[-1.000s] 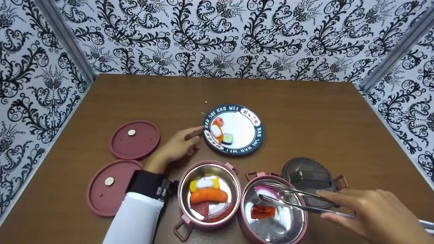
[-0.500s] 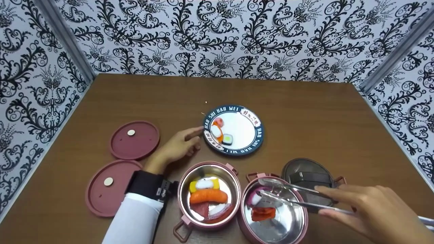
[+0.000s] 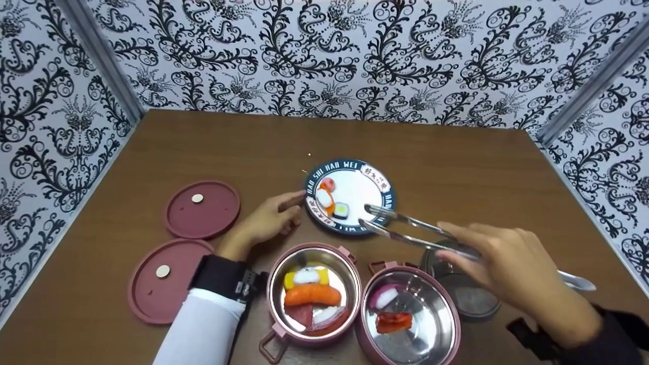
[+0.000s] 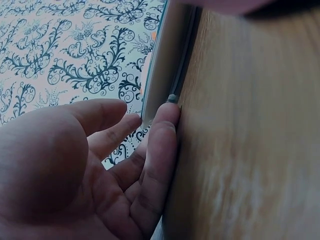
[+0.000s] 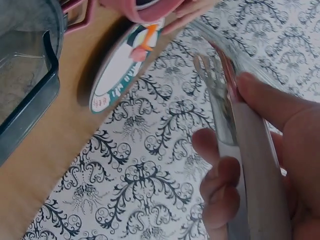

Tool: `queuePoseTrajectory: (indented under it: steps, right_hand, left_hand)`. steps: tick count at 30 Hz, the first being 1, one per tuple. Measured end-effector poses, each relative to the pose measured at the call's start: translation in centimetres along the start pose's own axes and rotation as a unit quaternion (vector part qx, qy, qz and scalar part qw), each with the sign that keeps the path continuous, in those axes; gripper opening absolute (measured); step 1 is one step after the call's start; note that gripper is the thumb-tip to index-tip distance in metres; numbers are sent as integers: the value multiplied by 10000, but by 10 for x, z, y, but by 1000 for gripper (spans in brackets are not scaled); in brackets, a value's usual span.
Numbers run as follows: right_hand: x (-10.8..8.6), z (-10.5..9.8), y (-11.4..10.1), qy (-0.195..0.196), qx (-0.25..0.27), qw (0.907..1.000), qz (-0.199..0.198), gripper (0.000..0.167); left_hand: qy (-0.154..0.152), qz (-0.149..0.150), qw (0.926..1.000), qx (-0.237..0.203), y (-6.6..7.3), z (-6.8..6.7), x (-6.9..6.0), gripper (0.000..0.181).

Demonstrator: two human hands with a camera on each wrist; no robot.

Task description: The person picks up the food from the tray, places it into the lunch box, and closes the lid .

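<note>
My right hand [image 3: 499,256] holds metal tongs [image 3: 413,238]. Their two tips are spread apart over the lower right of a blue-rimmed plate [image 3: 350,165], with nothing between them. Index finger stretched out, my left hand [image 3: 268,218] touches the plate's left edge, as the left wrist view also shows. On the left of the plate lie a small pink piece [image 3: 328,184], an orange-and-white sushi piece [image 3: 324,197] and a sushi roll [image 3: 341,210]. In the right pink pot [image 3: 454,314] are a purple-and-white piece [image 3: 388,296] and a red-brown piece [image 3: 393,322].
Left of that pot, another pink pot [image 3: 274,268] holds an orange sausage-shaped piece [image 3: 313,294] and several other toy foods. Two dark pink lids [image 3: 215,215] lie at the left. A dark translucent lid [image 3: 476,299] sits behind the right pot, partly under my right hand.
My right hand has lifted the tongs out of the right pot and moved them up and left over the plate. The purple-and-white piece has come to lie in the pot. My left hand stays.
</note>
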State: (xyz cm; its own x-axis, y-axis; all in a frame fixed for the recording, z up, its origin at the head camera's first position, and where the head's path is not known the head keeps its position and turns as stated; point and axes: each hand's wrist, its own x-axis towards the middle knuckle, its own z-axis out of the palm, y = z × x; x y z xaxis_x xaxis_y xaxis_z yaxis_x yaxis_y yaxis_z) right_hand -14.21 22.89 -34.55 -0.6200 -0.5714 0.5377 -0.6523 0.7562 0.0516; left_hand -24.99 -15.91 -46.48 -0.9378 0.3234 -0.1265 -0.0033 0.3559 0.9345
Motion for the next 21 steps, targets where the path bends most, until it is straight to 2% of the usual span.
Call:
queuePoseTrajectory:
  steps: [7,14,18,21]
  right_hand:
    - [27,31,2,-273,-138,9991,293,43]
    - [61,64,-6,-1074,150,9922,614,45]
    - [77,73,-9,-1469,213,9858,792,46]
    - [82,75,-9,-1725,206,9802,954,48]
  left_hand:
    - [-42,46,9999,113,0,1,2,48]
    - [-55,151,9999,2,-4,-1,2,48]
    - [-67,301,9995,-24,-6,0,1,47]
    - [-42,274,9996,-28,-3,1,2,47]
